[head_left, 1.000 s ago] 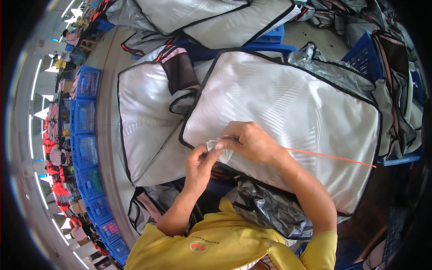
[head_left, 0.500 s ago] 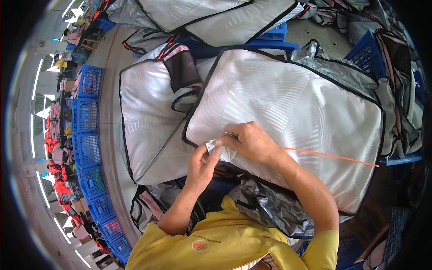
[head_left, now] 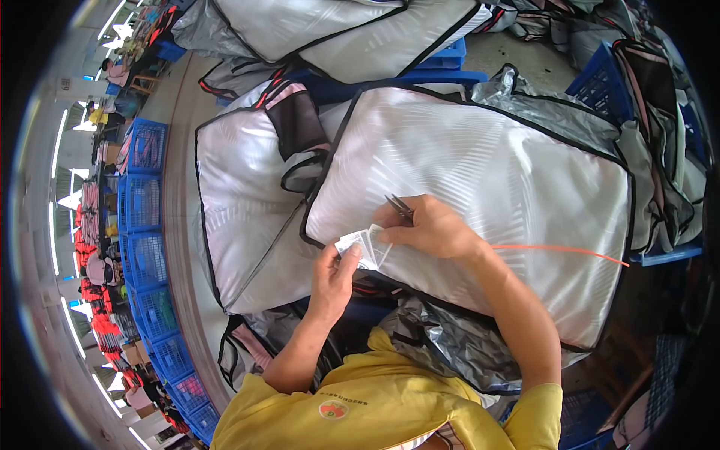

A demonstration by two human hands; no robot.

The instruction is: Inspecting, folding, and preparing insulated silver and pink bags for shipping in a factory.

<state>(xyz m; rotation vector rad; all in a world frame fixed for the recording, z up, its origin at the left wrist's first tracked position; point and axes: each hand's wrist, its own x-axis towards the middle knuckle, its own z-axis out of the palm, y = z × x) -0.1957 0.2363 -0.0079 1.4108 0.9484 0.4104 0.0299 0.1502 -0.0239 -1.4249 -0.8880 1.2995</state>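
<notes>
Head view showed the left hand (head_left: 334,283) pinching fanned white labels (head_left: 366,241) above the near edge of a black-edged silvery panel (head_left: 480,157), close to its left corner. The right hand (head_left: 436,229) held a dark two-pointed tool (head_left: 402,206), fingertips at the labels; an orange cord (head_left: 559,249) reached the panel's right edge.

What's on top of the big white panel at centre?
An orange cord crosses the panel, its left end apparently behind the right forearm. The patch behind the right hand is covered.
</notes>
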